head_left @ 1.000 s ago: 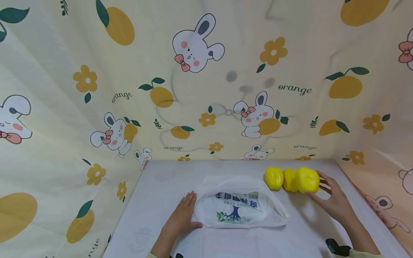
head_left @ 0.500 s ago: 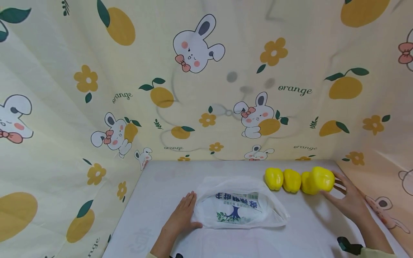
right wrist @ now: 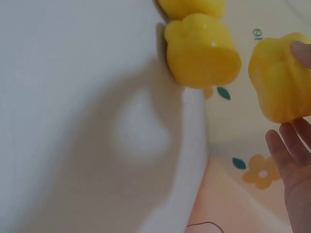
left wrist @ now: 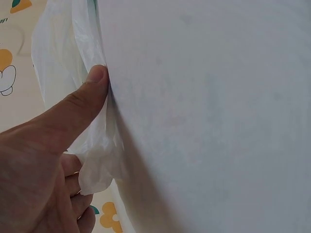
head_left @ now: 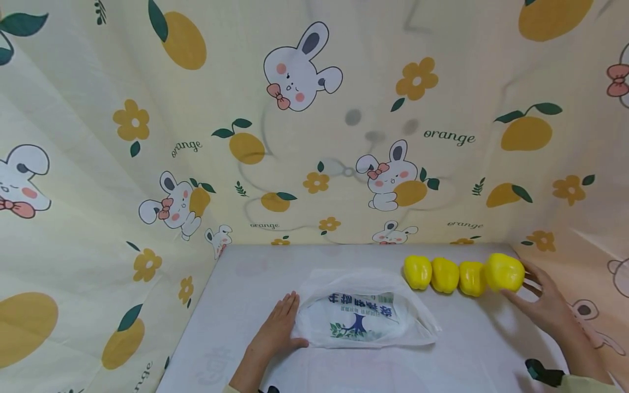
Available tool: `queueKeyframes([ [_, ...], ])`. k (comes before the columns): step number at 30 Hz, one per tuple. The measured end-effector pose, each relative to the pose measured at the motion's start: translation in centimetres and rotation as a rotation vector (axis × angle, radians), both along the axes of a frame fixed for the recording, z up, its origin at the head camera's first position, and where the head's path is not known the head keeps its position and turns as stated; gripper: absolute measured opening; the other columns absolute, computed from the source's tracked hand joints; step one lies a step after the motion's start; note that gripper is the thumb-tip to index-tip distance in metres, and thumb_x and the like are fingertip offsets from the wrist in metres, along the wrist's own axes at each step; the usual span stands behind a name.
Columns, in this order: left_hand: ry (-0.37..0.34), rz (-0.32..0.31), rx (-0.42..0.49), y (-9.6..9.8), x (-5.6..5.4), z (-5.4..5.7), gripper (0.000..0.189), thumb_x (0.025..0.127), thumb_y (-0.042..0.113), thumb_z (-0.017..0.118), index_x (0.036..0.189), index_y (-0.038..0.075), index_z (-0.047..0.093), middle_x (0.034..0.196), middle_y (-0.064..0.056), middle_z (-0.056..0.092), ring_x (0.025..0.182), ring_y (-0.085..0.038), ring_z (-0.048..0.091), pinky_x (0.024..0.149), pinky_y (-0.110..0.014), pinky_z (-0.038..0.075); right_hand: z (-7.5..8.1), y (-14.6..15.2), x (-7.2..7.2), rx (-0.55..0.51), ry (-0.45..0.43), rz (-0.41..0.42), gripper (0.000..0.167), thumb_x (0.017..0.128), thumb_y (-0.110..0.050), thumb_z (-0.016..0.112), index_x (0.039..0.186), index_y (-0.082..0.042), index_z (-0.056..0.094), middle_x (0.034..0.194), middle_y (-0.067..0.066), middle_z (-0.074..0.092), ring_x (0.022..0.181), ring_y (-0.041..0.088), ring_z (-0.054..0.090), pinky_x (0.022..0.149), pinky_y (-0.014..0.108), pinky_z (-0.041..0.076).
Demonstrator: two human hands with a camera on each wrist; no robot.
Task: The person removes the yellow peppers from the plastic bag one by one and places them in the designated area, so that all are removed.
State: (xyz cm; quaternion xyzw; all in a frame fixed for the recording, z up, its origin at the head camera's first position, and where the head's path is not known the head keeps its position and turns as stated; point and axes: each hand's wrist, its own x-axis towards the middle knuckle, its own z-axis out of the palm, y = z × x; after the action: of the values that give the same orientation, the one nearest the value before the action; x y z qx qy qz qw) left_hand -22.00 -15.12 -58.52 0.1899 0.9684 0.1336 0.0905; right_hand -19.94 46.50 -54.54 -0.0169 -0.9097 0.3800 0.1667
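Note:
My right hand (head_left: 547,303) grips a yellow bell pepper (head_left: 504,272) between thumb and fingers, at the right end of a row of similar peppers. In the right wrist view the held pepper (right wrist: 281,80) hangs above the table, apart from the nearest standing pepper (right wrist: 201,51). My left hand (head_left: 276,330) rests at the left edge of a white plastic bag (head_left: 363,311) printed with a blue tree and dark lettering. Its fingers lie straight, the thumb (left wrist: 80,104) against the bag's edge in the left wrist view.
Three yellow peppers stand side by side near the back of the white table (head_left: 255,267): a left one (head_left: 417,272), a middle one (head_left: 444,275) and a right one (head_left: 472,279). A patterned cloth (head_left: 304,142) with rabbits and oranges hangs behind and at both sides.
My right hand has carried its pepper rightward along the row, uncovering the standing peppers behind it. The left hand and the bag have stayed in place.

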Motion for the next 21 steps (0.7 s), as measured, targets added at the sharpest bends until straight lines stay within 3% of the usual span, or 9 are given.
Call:
queueKeyframes([
  [8, 0.003, -0.004, 0.0, 0.0, 0.0, -0.1, 0.119, 0.084, 0.054, 0.089, 0.168, -0.001, 0.026, 0.177, -0.019, 0.022, 0.164, -0.036, 0.02, 0.134, -0.052, 0.02, -0.7, 1.0, -0.3, -0.011, -0.022, -0.006, 0.095, 0.1, -0.018, 0.079, 0.169, 0.002, 0.016, 0.163, 0.041, 0.028, 0.132, 0.059, 0.033, 0.091, -0.009, 0.022],
  [13, 0.0, 0.002, -0.01, 0.1, 0.0, 0.0, 0.118, 0.085, 0.054, 0.088, 0.169, 0.0, 0.025, 0.178, -0.018, 0.022, 0.164, -0.035, 0.02, 0.134, -0.052, 0.02, -1.1, 1.8, -0.4, -0.029, -0.068, -0.031, 0.095, 0.103, -0.023, 0.076, 0.169, 0.003, 0.013, 0.164, 0.042, 0.024, 0.135, 0.064, 0.033, 0.094, -0.007, 0.026],
  [14, -0.002, 0.004, -0.013, 0.1, 0.0, 0.0, 0.118, 0.085, 0.054, 0.088, 0.169, 0.0, 0.025, 0.178, -0.018, 0.022, 0.165, -0.035, 0.02, 0.134, -0.052, 0.02, -1.2, 2.0, -0.4, -0.035, -0.084, -0.037, 0.095, 0.104, -0.025, 0.075, 0.169, 0.003, 0.013, 0.164, 0.043, 0.023, 0.136, 0.065, 0.032, 0.104, -0.001, 0.031],
  [16, -0.007, 0.008, -0.011, 0.1, 0.1, -0.1, 0.118, 0.084, 0.054, 0.089, 0.169, 0.0, 0.026, 0.178, -0.018, 0.022, 0.165, -0.035, 0.02, 0.134, -0.052, 0.02, -1.4, 2.3, -0.5, -0.033, -0.115, -0.051, 0.096, 0.104, -0.029, 0.074, 0.169, 0.003, 0.011, 0.163, 0.043, 0.023, 0.137, 0.066, 0.032, 0.108, 0.005, 0.038],
  [18, -0.009, 0.011, -0.013, 0.1, 0.0, -0.2, 0.119, 0.084, 0.055, 0.089, 0.169, 0.001, 0.025, 0.178, -0.017, 0.021, 0.165, -0.035, 0.019, 0.134, -0.052, 0.02, -1.5, 2.6, -0.6, -0.033, -0.154, -0.052, 0.097, 0.105, -0.033, 0.072, 0.169, 0.004, 0.008, 0.162, 0.045, 0.022, 0.138, 0.066, 0.032, 0.119, 0.029, 0.045],
  [20, -0.007, 0.012, -0.015, 0.1, 0.0, -0.3, 0.119, 0.084, 0.055, 0.088, 0.169, 0.001, 0.025, 0.178, -0.017, 0.021, 0.165, -0.034, 0.019, 0.134, -0.052, 0.02, -1.6, 2.8, -0.7, -0.048, -0.204, -0.051, 0.1, 0.106, -0.038, 0.07, 0.168, 0.005, 0.005, 0.162, 0.046, 0.019, 0.138, 0.067, 0.03, 0.118, 0.06, 0.044],
  [21, -0.006, 0.011, -0.014, 0.1, 0.0, -0.3, 0.119, 0.084, 0.055, 0.088, 0.169, 0.001, 0.024, 0.178, -0.017, 0.021, 0.165, -0.034, 0.019, 0.134, -0.052, 0.02, -1.7, 3.0, -0.7, -0.058, -0.229, -0.048, 0.102, 0.106, -0.04, 0.069, 0.168, 0.006, 0.003, 0.162, 0.047, 0.017, 0.138, 0.068, 0.029, 0.116, 0.063, 0.045],
])
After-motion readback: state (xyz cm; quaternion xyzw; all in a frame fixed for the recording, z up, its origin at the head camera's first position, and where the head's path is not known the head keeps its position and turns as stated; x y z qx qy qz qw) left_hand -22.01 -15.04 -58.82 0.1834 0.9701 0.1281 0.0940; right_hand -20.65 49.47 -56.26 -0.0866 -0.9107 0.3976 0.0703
